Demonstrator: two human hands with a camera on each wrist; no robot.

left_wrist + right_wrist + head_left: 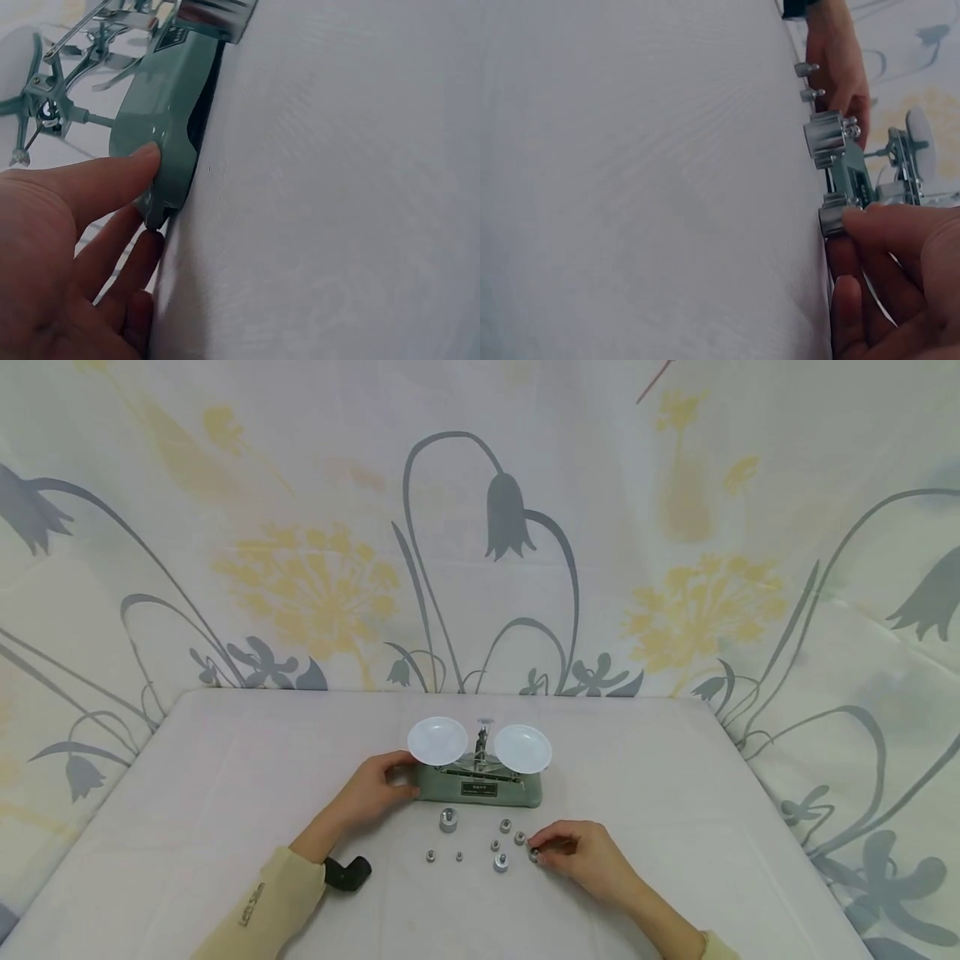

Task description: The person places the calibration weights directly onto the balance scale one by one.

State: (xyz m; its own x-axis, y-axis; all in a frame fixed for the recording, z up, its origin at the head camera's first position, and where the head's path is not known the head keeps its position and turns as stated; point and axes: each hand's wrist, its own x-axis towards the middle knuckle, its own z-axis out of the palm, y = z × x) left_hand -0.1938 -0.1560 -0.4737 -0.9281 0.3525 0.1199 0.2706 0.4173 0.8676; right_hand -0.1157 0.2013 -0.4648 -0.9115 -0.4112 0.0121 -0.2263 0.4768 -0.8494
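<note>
A green balance scale (442, 787) with two white pans, a left pan (438, 741) and a right pan (522, 748), stands on the covered table. My left hand (369, 791) grips the left end of its base, thumb on the near face and fingers round behind, as the left wrist view shows. In front of the scale, my right hand (588, 858) pinches a small metal weight (831, 223) between thumb and fingers, low at the table surface. Several other knobbed metal weights stand close by, among them a large weight (448, 821) and a medium weight (501, 862).
Two tiny weights, a left one (431, 856) and a right one (459, 857), stand nearer the left arm. A black device (348, 873) sits at the left wrist. White cloth (660, 777) covers the table, and a flower-printed curtain (480, 610) hangs behind it.
</note>
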